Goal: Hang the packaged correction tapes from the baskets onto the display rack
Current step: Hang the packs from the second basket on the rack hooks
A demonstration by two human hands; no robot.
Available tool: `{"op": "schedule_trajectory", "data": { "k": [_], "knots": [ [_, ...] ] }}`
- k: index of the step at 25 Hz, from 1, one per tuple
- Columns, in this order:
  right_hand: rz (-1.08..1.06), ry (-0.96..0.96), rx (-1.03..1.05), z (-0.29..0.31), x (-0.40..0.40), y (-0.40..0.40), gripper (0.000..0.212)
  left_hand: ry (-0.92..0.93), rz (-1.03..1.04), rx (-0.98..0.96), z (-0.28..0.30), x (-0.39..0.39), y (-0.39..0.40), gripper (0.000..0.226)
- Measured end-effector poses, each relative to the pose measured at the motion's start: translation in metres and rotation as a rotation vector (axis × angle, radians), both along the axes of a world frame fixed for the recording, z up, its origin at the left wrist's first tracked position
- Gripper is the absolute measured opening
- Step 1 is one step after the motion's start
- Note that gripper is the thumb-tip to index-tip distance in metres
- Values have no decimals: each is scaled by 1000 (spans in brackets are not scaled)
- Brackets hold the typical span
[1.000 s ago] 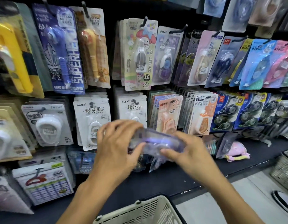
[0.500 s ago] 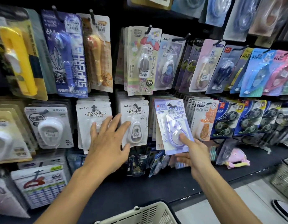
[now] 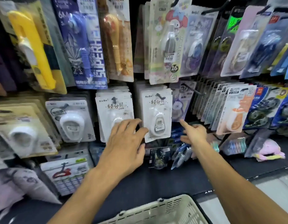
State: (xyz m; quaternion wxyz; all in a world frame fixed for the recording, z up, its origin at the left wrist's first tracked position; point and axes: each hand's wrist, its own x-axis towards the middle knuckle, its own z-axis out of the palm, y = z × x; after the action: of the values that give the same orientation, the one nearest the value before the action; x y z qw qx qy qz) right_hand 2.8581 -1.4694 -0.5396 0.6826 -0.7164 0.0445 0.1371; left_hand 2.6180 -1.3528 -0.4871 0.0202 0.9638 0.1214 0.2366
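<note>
now purple pack [image 3: 180, 101] hangs above right hand [image 3: 194, 135]

A dark display rack [image 3: 136, 81] carries rows of carded correction tapes on pegs: a yellow pack [image 3: 31, 50] and a blue pack [image 3: 81, 46] in the upper row, white packs [image 3: 157, 115] and an orange-and-white pack [image 3: 235, 110] in the lower row. Beneath them runs a dark shelf [image 3: 156, 180], on which lie small blue packets [image 3: 180, 152] and a pink plush toy [image 3: 267, 151]. A cream basket [image 3: 165, 210] stands in front of the shelf edge.
</note>
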Motion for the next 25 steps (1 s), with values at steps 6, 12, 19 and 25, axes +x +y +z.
{"op": "schedule_trajectory", "data": {
  "k": [6,12,19,25],
  "knots": [
    [20,-315,-125,-121,-118,-54,16,688,-118,-356,-102,-43,-23,20],
    [972,289,-886,-291,-210,-131,3,1386,138,-685,-286,-163,-55,47],
    [968,777,-772,-363,-259,-120,74,1053,312,-866,-338,-161,-64,10],
    [701,909,-506,-383,-268,-103,56,809,383,-900,-341,-156,-50,8]
  ]
}}
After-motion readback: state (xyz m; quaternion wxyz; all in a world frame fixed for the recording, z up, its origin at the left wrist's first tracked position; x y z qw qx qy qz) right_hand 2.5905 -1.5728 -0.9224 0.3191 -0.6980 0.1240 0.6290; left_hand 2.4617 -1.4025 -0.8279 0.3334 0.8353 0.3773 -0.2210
